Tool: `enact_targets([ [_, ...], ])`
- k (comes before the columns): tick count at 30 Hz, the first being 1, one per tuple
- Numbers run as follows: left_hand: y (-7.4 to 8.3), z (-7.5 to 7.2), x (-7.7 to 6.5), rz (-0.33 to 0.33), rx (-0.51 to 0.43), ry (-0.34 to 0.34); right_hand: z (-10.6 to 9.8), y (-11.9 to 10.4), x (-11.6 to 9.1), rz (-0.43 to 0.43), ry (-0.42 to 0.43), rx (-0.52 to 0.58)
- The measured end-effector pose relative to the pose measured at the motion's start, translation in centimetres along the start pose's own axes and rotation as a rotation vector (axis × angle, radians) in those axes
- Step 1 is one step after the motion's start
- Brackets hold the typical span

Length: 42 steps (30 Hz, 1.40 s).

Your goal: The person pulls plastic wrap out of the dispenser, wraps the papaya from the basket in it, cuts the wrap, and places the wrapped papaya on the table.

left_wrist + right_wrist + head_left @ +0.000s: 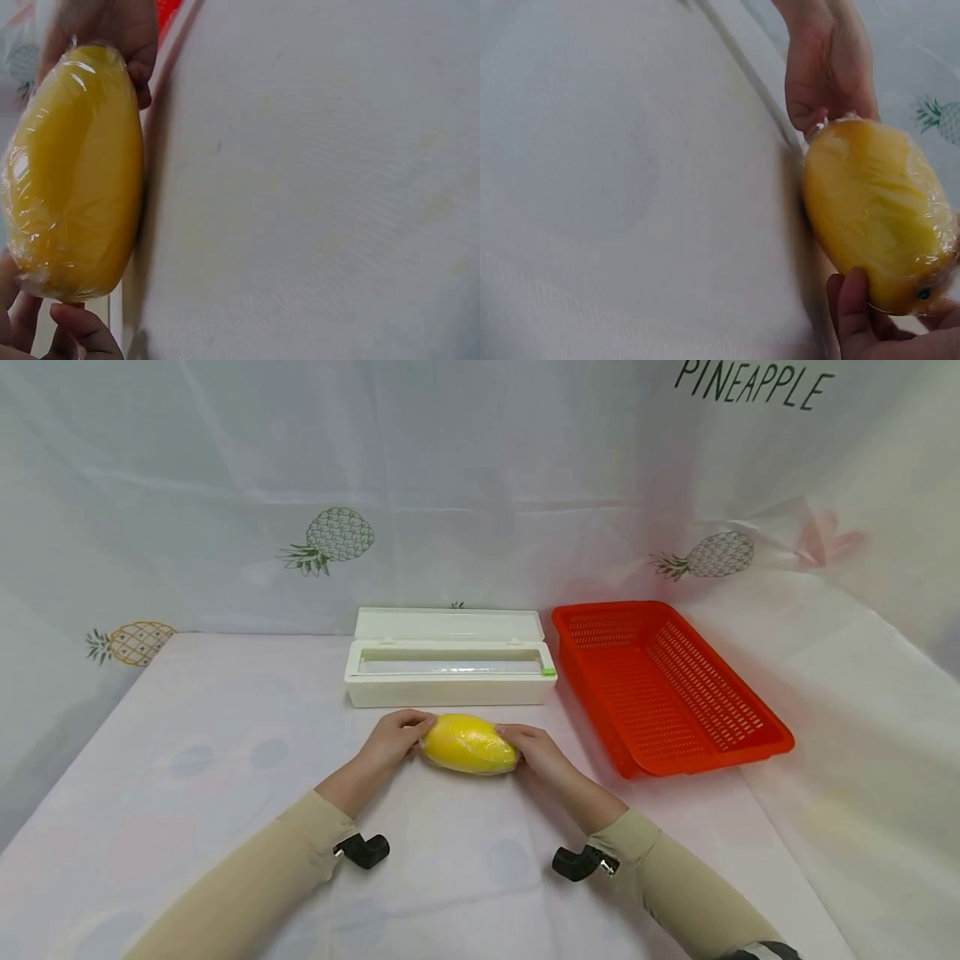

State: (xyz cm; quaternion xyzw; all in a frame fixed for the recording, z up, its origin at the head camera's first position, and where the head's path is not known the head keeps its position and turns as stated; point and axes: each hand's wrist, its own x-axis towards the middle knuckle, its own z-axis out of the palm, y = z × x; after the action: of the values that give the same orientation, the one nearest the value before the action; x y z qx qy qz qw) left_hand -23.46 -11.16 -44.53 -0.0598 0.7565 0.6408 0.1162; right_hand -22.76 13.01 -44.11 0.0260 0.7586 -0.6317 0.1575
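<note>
A yellow mango (468, 744), wrapped in clear cling film, lies sideways between my two hands, close over the table. My left hand (388, 743) grips its left end, the thumb on the film. At the other end my right hand (542, 753) holds it with the thumb on top. Shiny wrinkles of film cover the mango (79, 172) in the left wrist view. In the right wrist view a small dark green spot shows on the mango (877, 210) at the right-hand end, where the film is bunched. Fingers beneath the fruit are partly hidden.
Just behind the hands stands a white cling film dispenser (450, 693), lid raised, a green slider (548, 672) at its right end. A red plastic basket (600, 710) sits to the right. A pineapple-print curtain (480, 468) hangs behind the cloth-covered table (225, 827).
</note>
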Motion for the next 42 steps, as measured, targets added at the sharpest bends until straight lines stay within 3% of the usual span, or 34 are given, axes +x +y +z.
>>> enact_targets([
  [6, 0.2, -0.4, -1.2, 0.019, 0.058, -0.038, -0.1, -0.3, -0.9, 0.028, 0.096, -0.098],
  [12, 0.2, -1.1, -2.2, 0.04, 0.188, -0.11, 0.0, 0.4, -2.6, -0.028, 0.105, -0.177],
  [18, 0.2, -1.9, -2.5, 0.029, 0.339, -0.192, 0.2, 0.5, -3.7, -0.021, 0.043, -0.148],
  [23, 0.4, -2.4, -2.4, -0.004, 0.325, -0.247, 0.0, 0.2, -3.7, 0.001, 0.042, -0.108],
  [30, 0.8, -2.8, -2.5, -0.02, 0.331, -0.158, 0.2, -0.5, -2.7, -0.018, 0.131, -0.175],
  [35, 1.3, -3.2, -2.5, 0.074, 0.421, -0.1, 0.8, -1.0, -1.8, -0.074, 0.13, -0.153],
  [38, 1.7, -3.4, -2.4, 0.086, 0.363, -0.092, 1.1, -1.3, -1.2, -0.106, 0.11, -0.12],
  [42, 1.8, -3.2, -2.0, 0.04, 0.176, -0.093, 1.3, -1.6, -0.4, -0.128, 0.131, -0.043],
])
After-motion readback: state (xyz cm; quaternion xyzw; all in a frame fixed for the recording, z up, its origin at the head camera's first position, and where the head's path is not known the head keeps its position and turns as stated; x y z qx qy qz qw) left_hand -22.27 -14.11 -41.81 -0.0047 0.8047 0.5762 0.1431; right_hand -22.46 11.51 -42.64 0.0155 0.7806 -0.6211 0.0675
